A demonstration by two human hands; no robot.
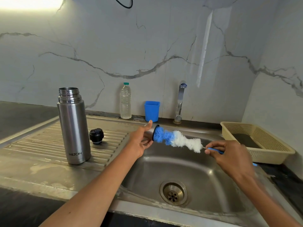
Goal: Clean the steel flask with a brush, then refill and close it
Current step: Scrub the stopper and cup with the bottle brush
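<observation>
Steel flask [73,126] upright on ribbed drainboard [113,145] left of sink [188,169], mouth open upward. Left hand [141,141] grips steel cup [150,134]; right hand [227,154] pinches brush [178,139] handle, fluffy blue-white bristles pointing into cup. Black stopper [96,135] beside flask.

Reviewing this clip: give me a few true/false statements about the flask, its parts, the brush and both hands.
1. The flask stands upright and open on the draining board. True.
2. The black stopper is screwed into the flask. False: it sits on the draining board beside it.
3. The right hand pinches the brush handle. True.
4. The left hand holds the plastic bottle. False: it holds the flask's cup, with the brush head inside.
</observation>
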